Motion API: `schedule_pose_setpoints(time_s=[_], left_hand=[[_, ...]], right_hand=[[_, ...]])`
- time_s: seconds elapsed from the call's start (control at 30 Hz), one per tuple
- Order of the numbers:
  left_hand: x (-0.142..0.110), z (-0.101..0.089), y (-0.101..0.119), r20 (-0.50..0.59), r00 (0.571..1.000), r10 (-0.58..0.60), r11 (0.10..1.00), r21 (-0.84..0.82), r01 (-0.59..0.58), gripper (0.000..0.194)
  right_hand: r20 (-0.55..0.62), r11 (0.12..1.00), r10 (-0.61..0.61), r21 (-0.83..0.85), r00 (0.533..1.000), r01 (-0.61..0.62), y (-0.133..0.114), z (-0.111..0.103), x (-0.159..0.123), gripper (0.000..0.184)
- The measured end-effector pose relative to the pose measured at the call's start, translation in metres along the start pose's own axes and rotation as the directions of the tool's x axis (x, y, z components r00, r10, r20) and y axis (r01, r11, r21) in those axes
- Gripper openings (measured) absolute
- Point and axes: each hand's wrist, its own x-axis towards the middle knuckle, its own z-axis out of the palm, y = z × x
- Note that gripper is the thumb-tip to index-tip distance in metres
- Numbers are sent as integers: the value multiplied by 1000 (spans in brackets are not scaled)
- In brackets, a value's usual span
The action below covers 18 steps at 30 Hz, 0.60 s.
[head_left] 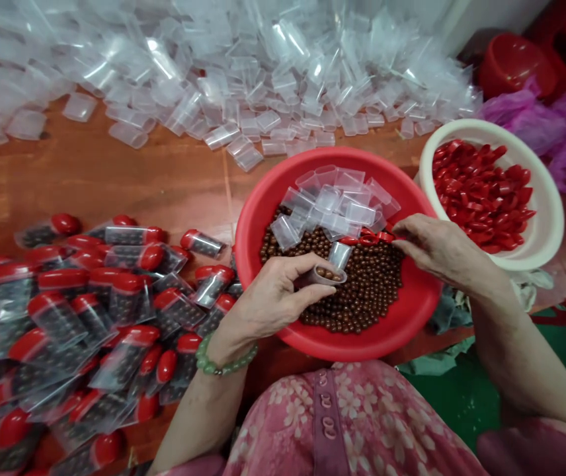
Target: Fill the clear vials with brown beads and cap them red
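Observation:
My left hand [283,291], with a green bead bracelet at the wrist, is closed around a clear plastic container [319,276] whose open end shows brown balls inside. It is held over the red basin [412,324]. Below lie many small brown balls [362,291], with empty clear containers [335,198] piled at the basin's far side. My right hand [436,248] is at the basin's right rim, thumb and fingers pinched on a red cap [386,235]. A few other red caps [362,237] lie on the balls just left of its fingertips.
At right stands a white basin [553,231] of red caps. Filled, red-capped containers [89,317] are heaped on the left of the brown surface [164,178]. A large heap of clear containers [263,79] spans the back. Pink plastic bags [531,125] lie at back right.

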Motion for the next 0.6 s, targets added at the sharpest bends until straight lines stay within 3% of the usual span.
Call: schedule_pose_setpoints(time_s=[0.1,0.3,0.47,0.53,0.6], left_hand=[[0,0,-1,-24,1000,-5,1000,17,6,22],[2,2,-2,-63,998,25,1000,-11,-26,22],[3,2,-3,-87,993,77,997,-18,-78,20],[3,3,-3,-92,993,74,996,-33,-78,20],[3,4,-3,-94,993,68,994,-77,-75,19]], right_hand=[[15,991,48,-125,999,-46,6,4,10,23],[244,963,133,-263,961,-66,1,28,37,19],[226,970,124,-233,966,-70,4,28,34,21],[145,991,123,-71,982,-114,3,20,26,20],[85,942,134,298,987,-153,-4,12,19,27]])
